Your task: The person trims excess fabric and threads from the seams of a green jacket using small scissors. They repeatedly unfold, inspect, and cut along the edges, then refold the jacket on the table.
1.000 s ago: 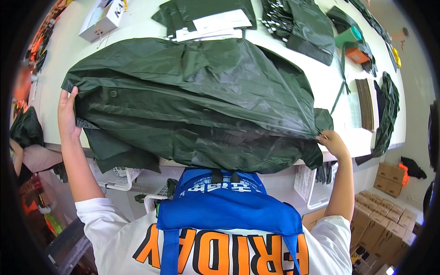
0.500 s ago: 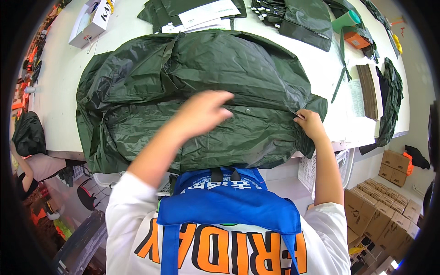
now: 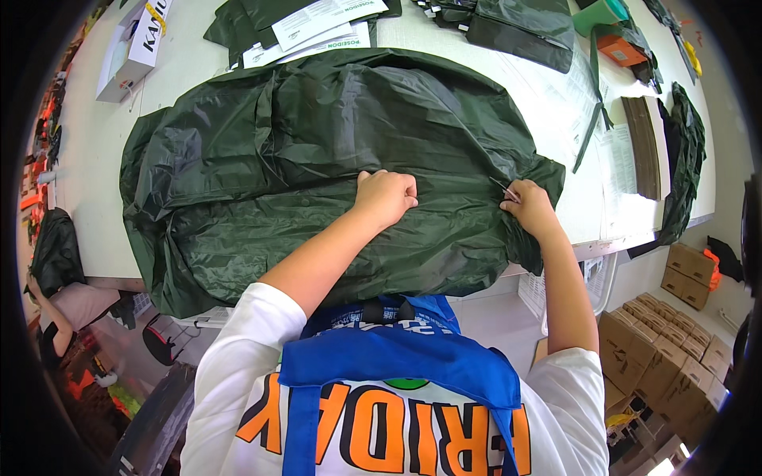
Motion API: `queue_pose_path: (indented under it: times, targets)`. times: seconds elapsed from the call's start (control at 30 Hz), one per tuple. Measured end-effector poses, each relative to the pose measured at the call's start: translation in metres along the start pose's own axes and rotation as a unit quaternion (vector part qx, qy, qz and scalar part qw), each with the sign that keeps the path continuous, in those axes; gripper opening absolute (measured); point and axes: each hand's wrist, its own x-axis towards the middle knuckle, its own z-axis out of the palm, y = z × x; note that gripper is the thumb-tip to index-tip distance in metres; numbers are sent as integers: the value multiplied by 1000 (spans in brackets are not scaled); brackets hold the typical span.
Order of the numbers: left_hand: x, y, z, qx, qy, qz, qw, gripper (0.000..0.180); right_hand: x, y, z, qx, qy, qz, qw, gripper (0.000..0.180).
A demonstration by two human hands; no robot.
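Observation:
A large dark green waterproof garment (image 3: pixel 317 238), shiny and creased, is spread in a bulky heap across the white table in front of me. My left hand (image 3: pixel 385 197) rests on its middle, fingers curled closed on the fabric along a fold. At the garment's right end, my right hand (image 3: pixel 530 208) is closed around a small, thin metal tool (image 3: pixel 508 191) with a pointed tip, perhaps thread snips. That tip lies against the cloth; the rest of the tool is hidden in my fingers.
Folded dark green pieces with white printed sheets (image 3: pixel 329 20) lie at the back. A white box (image 3: pixel 135 51) stands back left. On the right are a green cup (image 3: pixel 601 14), an orange box (image 3: pixel 621 49) and brown card strips (image 3: pixel 641 147). Another person's arm (image 3: pixel 51 305) shows far left.
My left hand has come down onto the garment's middle, moving slightly right, and its fingers have closed on the cloth. My right hand has stayed at the right end, its tool now more visible.

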Motion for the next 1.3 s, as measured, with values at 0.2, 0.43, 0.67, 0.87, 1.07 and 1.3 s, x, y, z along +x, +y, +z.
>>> queue_pose_path:
  times: [0.2, 0.43, 0.67, 0.87, 1.07, 1.3]
  targets:
    - [11, -4, -12, 20, -47, 33, 998, 14, 21, 0, -14, 46, -90, 44, 994, 22]
    - [-7, -9, -9, 43, 23, 56, 997, 21, 17, 1, -17, 12, -51, 18, 998, 25]
    - [-124, -115, -71, 147, 191, -22, 970, 17, 19, 63, -40, -175, 228, -2, 958, 13]
    - [-161, -170, -92, 143, 231, -2, 962, 14, 14, -125, 49, 41, 86, -242, 965, 19]
    - [-125, -169, -72, 57, 185, -43, 980, 12, 39, -168, 115, 15, -11, -244, 969, 19]
    - [-111, -182, -59, -84, 159, -103, 978, 15, 57, -165, 102, 26, -83, -176, 981, 18]
